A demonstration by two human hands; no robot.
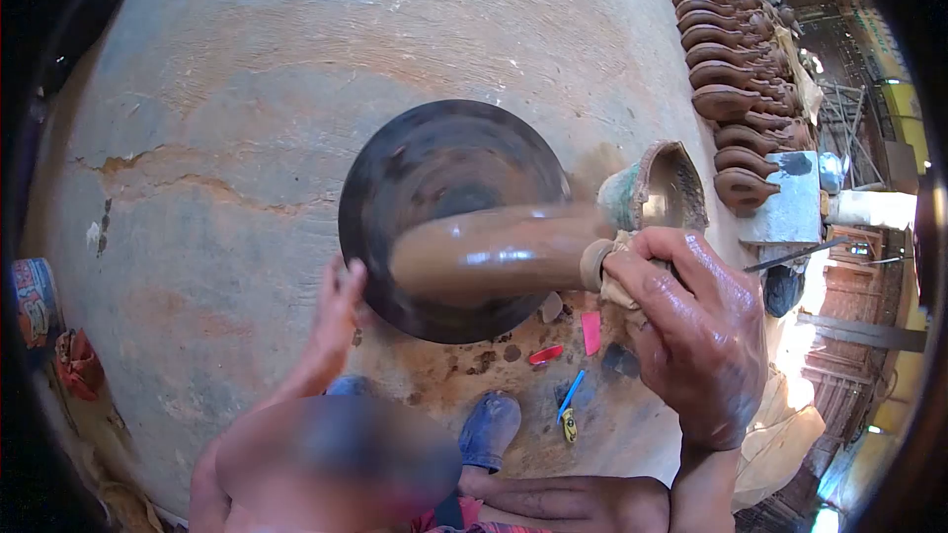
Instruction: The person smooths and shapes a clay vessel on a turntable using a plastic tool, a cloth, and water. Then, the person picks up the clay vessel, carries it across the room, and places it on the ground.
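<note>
A tall, glossy wet clay vessel (464, 257) stands on a dark round potter's wheel (370, 153), whose surface is streaked as if spinning. My right hand (696, 326), wet with slip, pinches a beige cloth (620, 281) at the narrow neck end of the vessel. At the wheel's near left rim is my left hand (339, 311), fingers extended and slightly blurred, touching or very close to the edge. It holds nothing that I can see. Just beyond the vessel's neck sits a broken-rimmed container (624, 190) with a greenish outer wall.
Near the wheel lie a red tool (545, 355), a pink strip (591, 333) and a blue-and-yellow cutter (570, 405). Brown clay vessels (726, 102) line the right side, by a pale block (790, 217). A printed bucket (36, 301) stands far left.
</note>
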